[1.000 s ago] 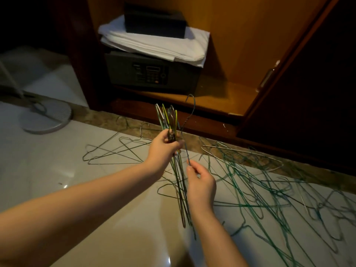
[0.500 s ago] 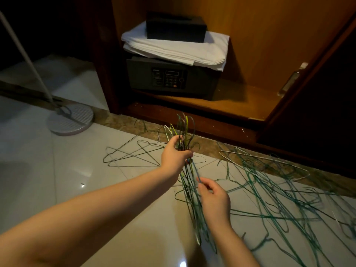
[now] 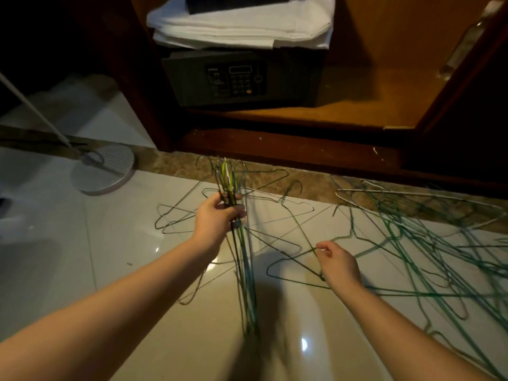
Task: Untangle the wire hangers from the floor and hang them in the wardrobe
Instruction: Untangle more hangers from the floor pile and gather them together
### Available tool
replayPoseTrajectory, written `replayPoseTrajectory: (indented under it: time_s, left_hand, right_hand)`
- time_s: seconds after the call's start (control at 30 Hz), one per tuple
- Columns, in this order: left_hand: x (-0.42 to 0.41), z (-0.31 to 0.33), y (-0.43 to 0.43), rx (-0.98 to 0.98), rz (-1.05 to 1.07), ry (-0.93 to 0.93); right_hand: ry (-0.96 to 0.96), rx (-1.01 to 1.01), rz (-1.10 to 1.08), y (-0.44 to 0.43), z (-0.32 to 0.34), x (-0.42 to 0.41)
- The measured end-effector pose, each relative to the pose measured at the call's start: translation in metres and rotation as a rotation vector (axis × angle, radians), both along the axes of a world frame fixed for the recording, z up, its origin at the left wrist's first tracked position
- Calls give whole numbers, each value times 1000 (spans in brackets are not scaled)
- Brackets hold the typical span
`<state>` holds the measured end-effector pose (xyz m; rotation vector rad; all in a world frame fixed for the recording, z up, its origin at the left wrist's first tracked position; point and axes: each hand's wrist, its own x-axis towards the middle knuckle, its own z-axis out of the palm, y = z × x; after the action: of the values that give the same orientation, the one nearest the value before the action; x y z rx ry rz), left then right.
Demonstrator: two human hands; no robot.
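We are gripping a bundle of wire hangers (image 3: pixel 243 259) in our left hand (image 3: pixel 217 218), fingers curling round the necks so the hooks are pointing up toward the wardrobe (image 3: pixel 357 111) and the long wires are trailing down toward us over the tiled floor (image 3: pixel 123 257). Our right hand (image 3: pixel 339 264), held apart from the left and lower to the right, is pinching the wire of a single dark green hanger (image 3: pixel 295 282) that is lying flat on the tiles. Further right, a green tangle of hangers (image 3: pixel 406 237) is sprawling across the floor and the brown stone strip (image 3: pixel 176 163) at the wardrobe's threshold, while a few loose hangers (image 3: pixel 178 213) are lying just beyond the left hand. Inside the open wardrobe, a dark safe (image 3: pixel 233 78) with a keypad is sitting on the wooden base, carrying folded white linen (image 3: pixel 239 28) and a black box (image 3: pixel 236 2) on top. A round stand base (image 3: pixel 104 171) is resting on the tiles at left.
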<state>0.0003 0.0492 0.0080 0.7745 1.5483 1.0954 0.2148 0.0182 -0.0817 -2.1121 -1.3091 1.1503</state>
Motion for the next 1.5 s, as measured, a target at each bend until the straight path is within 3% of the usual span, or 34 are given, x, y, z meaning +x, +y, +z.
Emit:
replayPoseTrajectory:
  time_s: [0.27,0.5,0.8,1.0,1.33,1.5]
  left_hand:
    - [-32,-17,-4,-11,12,42]
    - [-84,-20,0,-14,73,17]
    - [-130,-23,-15,-12,136,-15]
    - [-139,0,1,113,244,-80]
    - [-108,19,22,244,241,-161]
    - [-73,10,13,168,128,-95]
  right_hand:
    - [-188,9,154,12,-35,-31]
    - [-409,152,555,23,-43,-73]
    - [-456,164,614,23,-53,-106]
    - [-414,252,523,40,-31,-77]
    - [-321,301,142,39,3,-9]
    - [-74,287,-150,28,22,-2]
